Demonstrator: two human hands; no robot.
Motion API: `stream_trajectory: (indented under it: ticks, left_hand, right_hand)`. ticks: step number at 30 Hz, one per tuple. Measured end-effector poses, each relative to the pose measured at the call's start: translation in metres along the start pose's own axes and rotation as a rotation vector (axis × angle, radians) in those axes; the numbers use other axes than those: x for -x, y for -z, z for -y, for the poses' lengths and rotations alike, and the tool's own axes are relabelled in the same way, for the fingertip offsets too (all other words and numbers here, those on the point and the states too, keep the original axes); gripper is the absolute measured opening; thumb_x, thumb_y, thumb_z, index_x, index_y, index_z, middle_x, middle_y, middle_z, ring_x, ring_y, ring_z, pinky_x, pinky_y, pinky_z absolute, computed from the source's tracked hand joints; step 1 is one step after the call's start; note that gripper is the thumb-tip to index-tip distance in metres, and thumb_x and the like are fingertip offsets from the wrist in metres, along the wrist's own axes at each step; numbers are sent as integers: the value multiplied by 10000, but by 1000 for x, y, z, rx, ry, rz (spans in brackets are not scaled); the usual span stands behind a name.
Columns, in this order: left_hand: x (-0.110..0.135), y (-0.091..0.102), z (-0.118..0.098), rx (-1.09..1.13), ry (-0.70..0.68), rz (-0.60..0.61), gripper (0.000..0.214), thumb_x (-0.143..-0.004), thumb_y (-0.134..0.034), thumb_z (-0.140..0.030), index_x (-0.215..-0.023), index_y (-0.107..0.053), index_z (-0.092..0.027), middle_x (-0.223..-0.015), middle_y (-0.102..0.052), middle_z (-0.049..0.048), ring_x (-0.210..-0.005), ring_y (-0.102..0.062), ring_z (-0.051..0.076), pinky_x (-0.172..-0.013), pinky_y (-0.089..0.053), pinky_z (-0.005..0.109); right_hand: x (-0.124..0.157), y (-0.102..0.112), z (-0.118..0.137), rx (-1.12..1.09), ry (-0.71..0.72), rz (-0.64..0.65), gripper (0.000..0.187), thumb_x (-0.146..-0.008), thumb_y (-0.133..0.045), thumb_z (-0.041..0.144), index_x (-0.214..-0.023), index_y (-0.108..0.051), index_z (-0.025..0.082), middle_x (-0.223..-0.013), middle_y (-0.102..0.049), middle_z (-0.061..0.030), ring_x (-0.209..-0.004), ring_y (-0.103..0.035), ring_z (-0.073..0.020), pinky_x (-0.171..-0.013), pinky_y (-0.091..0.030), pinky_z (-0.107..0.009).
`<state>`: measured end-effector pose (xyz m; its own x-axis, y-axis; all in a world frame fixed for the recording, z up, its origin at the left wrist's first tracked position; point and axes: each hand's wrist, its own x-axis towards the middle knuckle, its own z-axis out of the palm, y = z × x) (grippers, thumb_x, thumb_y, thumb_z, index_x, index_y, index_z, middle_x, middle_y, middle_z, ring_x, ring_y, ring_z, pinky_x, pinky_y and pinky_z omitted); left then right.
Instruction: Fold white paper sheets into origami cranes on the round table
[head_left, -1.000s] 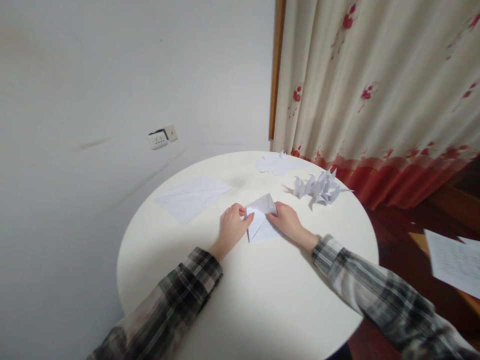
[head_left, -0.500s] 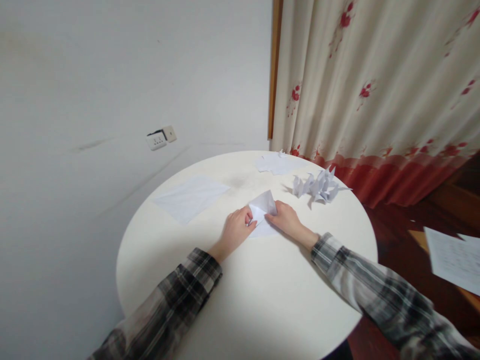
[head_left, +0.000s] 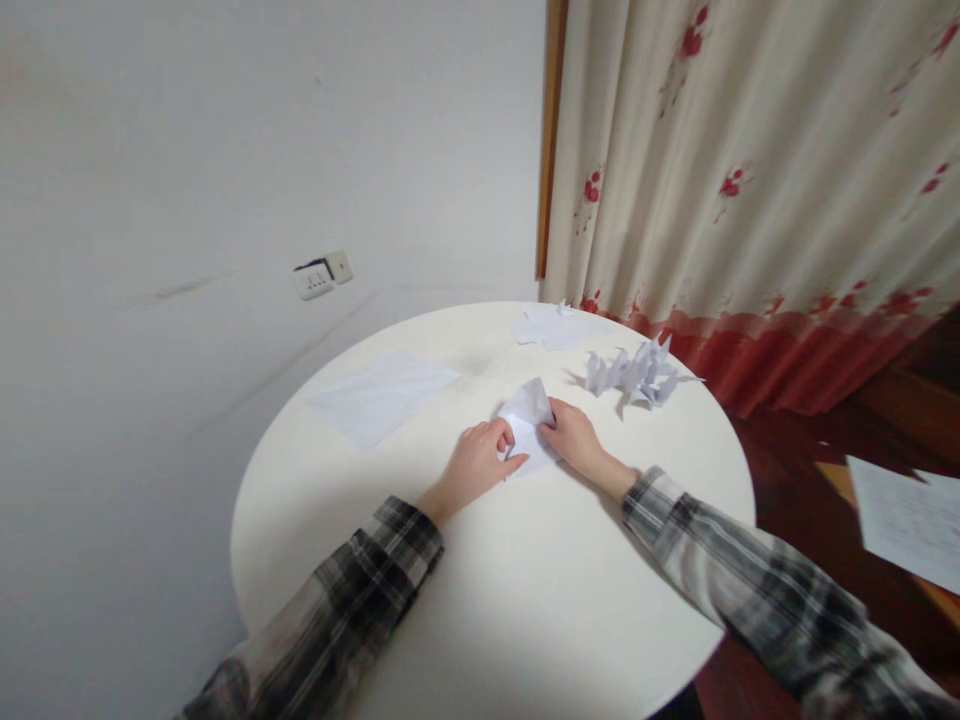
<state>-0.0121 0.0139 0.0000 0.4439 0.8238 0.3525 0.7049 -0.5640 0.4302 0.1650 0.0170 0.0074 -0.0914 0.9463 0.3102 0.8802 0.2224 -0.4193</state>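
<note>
A partly folded white paper (head_left: 529,418) lies near the middle of the round white table (head_left: 495,590). My left hand (head_left: 478,462) presses on its left side with fingers curled over the paper's edge. On the paper's right side, my right hand (head_left: 570,437) pinches a raised flap between thumb and fingers. Both arms wear plaid sleeves.
A flat white sheet (head_left: 382,394) lies at the table's left. Several folded paper figures (head_left: 636,374) are heaped at the right, with more loose paper (head_left: 551,326) at the far edge. A curtain (head_left: 750,190) hangs behind; printed sheets (head_left: 904,520) lie at the right on a wooden surface.
My left hand has slid right and down over the paper, folding its left part in. The paper looks smaller and more bunched between the two hands. My right hand has barely moved.
</note>
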Motion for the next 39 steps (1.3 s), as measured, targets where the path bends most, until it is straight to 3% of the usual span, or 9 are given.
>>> stream_trajectory:
  ticks: [7,12,16,20,24,28,34,39]
  left_hand:
    - [-1,3,1,-13,38,-1,234,-665,-657,-359,-715,-492,-201,-631,-514,-52,-588,-485,112,-612,-340,247]
    - [-2,2,2,0,80,-22,246,-662,-655,-376,-728,-491,-204,-619,-504,-58,-583,-487,113,-594,-332,241]
    - [-2,2,0,-28,89,-23,193,-684,-638,-314,-749,-498,-198,-633,-510,-53,-605,-502,117,-616,-345,247]
    - [0,2,-4,-87,33,-62,190,-702,-629,-309,-817,-530,-194,-689,-548,-32,-664,-525,135,-675,-358,272]
    - [1,3,-6,-109,-8,-61,138,-777,-548,-315,-841,-577,-196,-734,-592,-3,-738,-544,157,-709,-367,295]
    - [-1,4,-5,-62,-23,-18,207,-831,-437,-217,-756,-628,-195,-774,-646,21,-795,-564,161,-743,-391,297]
    - [-3,3,-2,152,26,11,200,-787,-479,-192,-791,-679,-196,-829,-692,17,-795,-592,153,-766,-432,272]
    - [-2,3,-2,213,33,20,200,-769,-497,-194,-809,-692,-213,-827,-697,3,-799,-601,148,-764,-441,263]
  right_hand:
    - [1,1,-2,-154,-67,-292,207,-676,-511,219,-862,-427,186,-736,-494,8,-626,-460,-139,-560,-301,-234]
    - [9,5,10,-323,54,-397,112,-751,-482,261,-791,-400,196,-638,-437,39,-558,-417,-114,-546,-308,-221]
    - [14,6,17,-346,181,-201,146,-805,-472,316,-741,-448,187,-604,-466,36,-533,-415,-99,-537,-307,-209]
    - [9,3,15,-266,176,78,268,-856,-420,298,-633,-496,170,-556,-501,21,-516,-428,-94,-527,-288,-210]
    - [6,1,12,-290,194,122,307,-882,-373,252,-627,-521,166,-551,-519,21,-524,-440,-92,-538,-293,-205]
    - [6,0,10,-294,178,123,271,-848,-465,339,-658,-537,159,-577,-539,16,-537,-459,-94,-523,-294,-201]
    - [6,-2,8,-232,131,89,135,-796,-539,289,-749,-543,163,-612,-564,11,-559,-489,-102,-534,-305,-201]
    - [7,1,11,-193,97,84,105,-804,-499,239,-849,-548,157,-639,-590,-3,-581,-516,-109,-560,-326,-203]
